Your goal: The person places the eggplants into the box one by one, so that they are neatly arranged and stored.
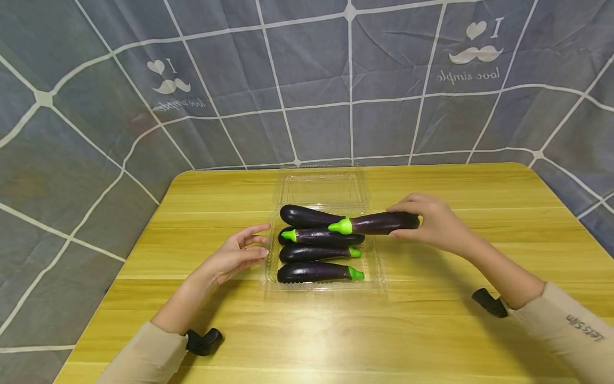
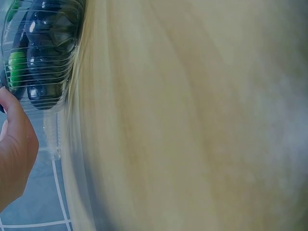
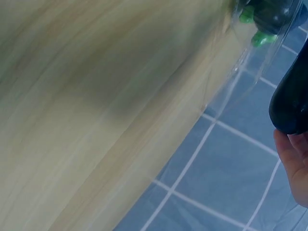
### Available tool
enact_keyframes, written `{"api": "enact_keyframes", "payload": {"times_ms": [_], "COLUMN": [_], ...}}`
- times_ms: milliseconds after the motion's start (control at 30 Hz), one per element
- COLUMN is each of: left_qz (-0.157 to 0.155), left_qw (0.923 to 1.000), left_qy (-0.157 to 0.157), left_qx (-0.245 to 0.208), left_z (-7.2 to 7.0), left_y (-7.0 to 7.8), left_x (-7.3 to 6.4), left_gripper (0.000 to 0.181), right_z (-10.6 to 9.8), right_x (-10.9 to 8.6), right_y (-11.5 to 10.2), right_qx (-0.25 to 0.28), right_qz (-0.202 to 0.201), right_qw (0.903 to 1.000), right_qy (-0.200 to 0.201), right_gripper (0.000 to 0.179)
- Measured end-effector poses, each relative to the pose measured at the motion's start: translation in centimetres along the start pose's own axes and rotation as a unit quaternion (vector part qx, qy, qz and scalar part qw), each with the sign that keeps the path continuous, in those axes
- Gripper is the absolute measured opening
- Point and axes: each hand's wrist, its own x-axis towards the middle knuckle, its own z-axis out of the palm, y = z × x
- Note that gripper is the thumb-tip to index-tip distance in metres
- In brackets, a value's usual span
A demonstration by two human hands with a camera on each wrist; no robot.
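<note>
My right hand [image 1: 429, 218] grips a dark purple eggplant [image 1: 384, 223] by its thick end, its green stem pointing left over the clear plastic box [image 1: 374, 266]. In the right wrist view, the fingers are at the rounded end of this eggplant [image 3: 291, 103]. Several more eggplants [image 1: 312, 272] lie side by side in the box; the second from the back [image 1: 316, 235] has its stem to the left. At the box's left rim is my left hand [image 1: 237, 253], thumb and fingers apart, holding nothing.
The box's clear lid [image 1: 323, 189] is folded back on the wooden table [image 1: 316, 330]. Behind the table hangs a grey cloth [image 1: 312, 80] with white lines. Black wrist mounts [image 1: 203, 341] sit at both sleeves.
</note>
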Motion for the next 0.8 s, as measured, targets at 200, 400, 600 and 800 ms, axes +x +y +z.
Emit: {"api": "enact_keyframes", "payload": {"times_ms": [200, 400, 600, 800], "left_qz": [-0.001, 0.0, -0.001, -0.001], "left_qw": [1.0, 1.0, 1.0, 1.0], "left_qy": [0.002, 0.001, -0.001, -0.003], "left_qx": [0.0, -0.002, -0.001, 0.002], "left_z": [0.0, 0.0, 0.0, -0.1], "left_y": [0.0, 0.0, 0.0, -0.1], "left_x": [0.0, 0.0, -0.1, -0.2], "left_gripper": [0.067, 0.067, 0.067, 0.067], "right_z": [0.9, 2.1, 3.1, 4.4], "right_x": [0.3, 0.5, 0.8, 1.1], "right_y": [-1.1, -2.2, -3.4, -4.6], "right_qx": [0.004, 0.014, 0.027, 0.022], "right_qz": [-0.031, -0.055, -0.061, -0.063], "right_qw": [0.9995, 0.9984, 0.9977, 0.9975], "right_qy": [0.005, 0.0, -0.012, -0.023], "right_gripper": [0.043, 0.043, 0.046, 0.045]}}
